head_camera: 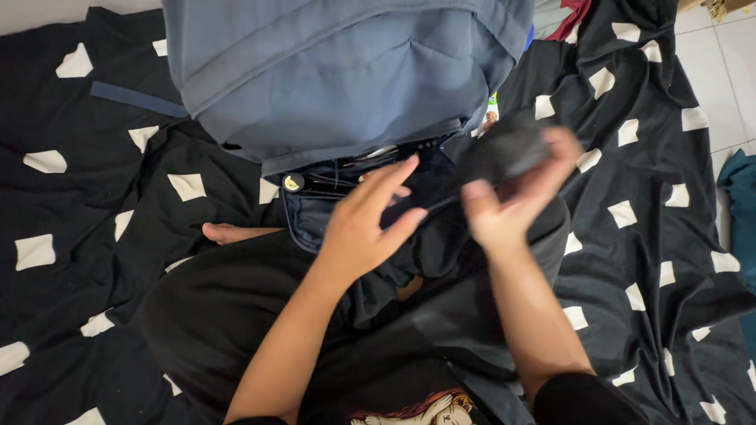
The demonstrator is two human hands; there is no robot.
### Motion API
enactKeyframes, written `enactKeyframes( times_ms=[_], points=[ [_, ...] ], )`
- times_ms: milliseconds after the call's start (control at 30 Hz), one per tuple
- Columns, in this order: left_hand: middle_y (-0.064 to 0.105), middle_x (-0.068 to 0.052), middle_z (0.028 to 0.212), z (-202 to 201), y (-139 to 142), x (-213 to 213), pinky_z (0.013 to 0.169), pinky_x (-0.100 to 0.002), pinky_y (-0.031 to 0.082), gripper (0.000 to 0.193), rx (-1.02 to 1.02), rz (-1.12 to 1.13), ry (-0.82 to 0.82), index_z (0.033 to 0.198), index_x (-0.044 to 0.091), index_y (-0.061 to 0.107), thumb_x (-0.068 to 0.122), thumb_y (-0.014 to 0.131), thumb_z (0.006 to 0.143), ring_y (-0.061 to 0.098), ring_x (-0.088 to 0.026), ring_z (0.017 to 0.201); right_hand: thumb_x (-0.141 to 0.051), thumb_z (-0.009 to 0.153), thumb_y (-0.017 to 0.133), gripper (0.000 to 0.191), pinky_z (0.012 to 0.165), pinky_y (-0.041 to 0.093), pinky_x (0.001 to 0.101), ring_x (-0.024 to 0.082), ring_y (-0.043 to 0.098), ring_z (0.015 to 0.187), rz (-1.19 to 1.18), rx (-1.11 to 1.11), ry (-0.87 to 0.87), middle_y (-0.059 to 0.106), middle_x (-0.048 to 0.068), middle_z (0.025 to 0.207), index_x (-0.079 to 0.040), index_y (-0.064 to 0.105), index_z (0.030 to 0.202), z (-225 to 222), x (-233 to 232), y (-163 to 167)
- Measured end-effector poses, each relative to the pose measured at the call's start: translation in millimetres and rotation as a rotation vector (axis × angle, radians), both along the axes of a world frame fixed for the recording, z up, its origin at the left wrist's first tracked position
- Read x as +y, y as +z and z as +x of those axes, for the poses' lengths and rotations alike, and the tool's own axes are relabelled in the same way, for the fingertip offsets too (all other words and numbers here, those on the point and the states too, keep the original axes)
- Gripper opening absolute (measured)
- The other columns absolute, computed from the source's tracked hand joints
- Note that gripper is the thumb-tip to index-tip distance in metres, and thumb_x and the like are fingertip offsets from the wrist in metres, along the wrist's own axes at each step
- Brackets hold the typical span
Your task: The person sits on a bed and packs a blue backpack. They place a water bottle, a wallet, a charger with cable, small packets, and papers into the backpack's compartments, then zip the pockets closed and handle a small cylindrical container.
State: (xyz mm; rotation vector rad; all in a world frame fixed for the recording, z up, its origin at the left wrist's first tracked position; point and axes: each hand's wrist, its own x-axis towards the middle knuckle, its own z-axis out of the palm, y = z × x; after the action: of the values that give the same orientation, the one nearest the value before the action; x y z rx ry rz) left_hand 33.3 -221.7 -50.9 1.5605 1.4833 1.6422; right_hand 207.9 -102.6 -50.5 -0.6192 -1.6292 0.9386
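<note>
One black sheet with white squares underneath; blue-grey backpack above the lap, pocket mouth agape; left hand spread at that opening, best holding it wide; right hand pinching a blurred dark bundle just beside, best fed in low.

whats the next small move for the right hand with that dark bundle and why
Probably ease the dark bundle down into the backpack pocket opening. The right hand grips it just beside the opening, while the left hand rests at the pocket's edge, seemingly holding it open.
</note>
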Motion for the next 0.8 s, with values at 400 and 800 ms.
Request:
enactKeyframes(
  times_ms=[400, 800],
  points=[
    [0.068, -0.013, 0.111, -54, -14, -17, 0.072, -0.023, 0.055, 0.011, -0.13, 0.136, 0.402, 0.112, -0.001, 0.067, -0.004, 0.061, 0.103, 0.069, -0.014, 0.083, -0.031, 0.09, 0.081, 0.057, 0.1, 0.055, 0.0393, 0.027, 0.069, 0.114, 0.065, -0.65, -0.651, 0.069, 0.01, 0.125, -0.008, 0.058, 0.136, 53, 240, -103],
    [0.074, -0.012, 0.097, -48, -10, -3, 0.077, -0.025, 0.057, 0.009, -0.017, 0.083, 0.37, 0.107, -0.003, 0.07, -0.003, 0.065, 0.101, 0.073, -0.016, 0.082, -0.052, 0.089, 0.083, 0.068, 0.095, 0.051, 0.0434, 0.033, 0.064, 0.115, -0.042, -0.848, -0.656, 0.062, 0.013, 0.125, -0.006, 0.059, 0.134, 54, 242, -133]
  ],
)
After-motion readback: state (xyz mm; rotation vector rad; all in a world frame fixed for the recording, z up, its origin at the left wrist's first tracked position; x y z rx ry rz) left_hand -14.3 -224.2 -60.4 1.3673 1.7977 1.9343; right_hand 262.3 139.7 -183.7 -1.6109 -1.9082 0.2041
